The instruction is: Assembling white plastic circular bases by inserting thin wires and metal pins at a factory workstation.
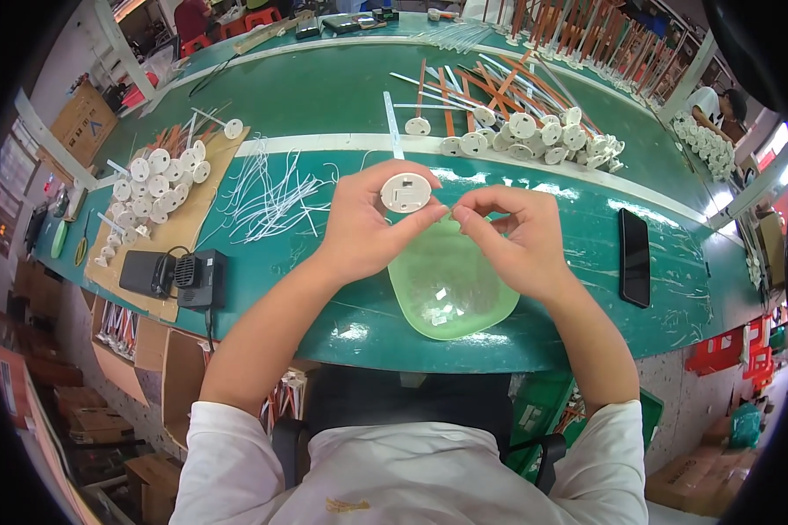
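Observation:
My left hand (359, 226) is closed around a white round disc (404, 192). Its flat face, with a small rectangular recess, is turned up toward me. A pale strip (393, 127) sticks out from the disc's far side. Close to it on the right, my right hand (524, 241) has thumb and forefinger pinched together; whatever is between them is too small to make out. Under both hands a light green bowl (425, 271) rests on the green table (350, 337), with some small whitish pieces or reflections in its lower part.
Left on a cardboard sheet (225, 162) lie piled white discs (158, 162) on sticks, beside loose white wires (276, 197) and a black boxy device (203, 280). A phone (635, 258) lies right. More discs (523, 127) with strips sit beyond; another person (707, 105) is far right.

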{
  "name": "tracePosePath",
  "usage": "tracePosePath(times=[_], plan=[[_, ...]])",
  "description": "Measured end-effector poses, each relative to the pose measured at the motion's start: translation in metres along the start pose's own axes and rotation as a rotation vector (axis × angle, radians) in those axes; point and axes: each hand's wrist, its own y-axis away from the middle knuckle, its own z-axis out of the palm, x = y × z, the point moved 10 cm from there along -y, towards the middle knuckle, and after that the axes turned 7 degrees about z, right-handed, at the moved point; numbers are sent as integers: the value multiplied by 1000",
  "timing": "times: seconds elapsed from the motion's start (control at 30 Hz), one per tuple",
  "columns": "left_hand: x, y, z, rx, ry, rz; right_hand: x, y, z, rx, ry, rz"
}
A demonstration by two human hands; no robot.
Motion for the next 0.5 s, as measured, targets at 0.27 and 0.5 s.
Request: tracePosePath(times=[0.27, 0.5], plan=[[9, -1, 17, -152, -21, 68, -23, 10, -15, 176, 92, -298], [21, 5, 37, -221, 371, 95, -73, 46, -17, 419, 287, -732]])
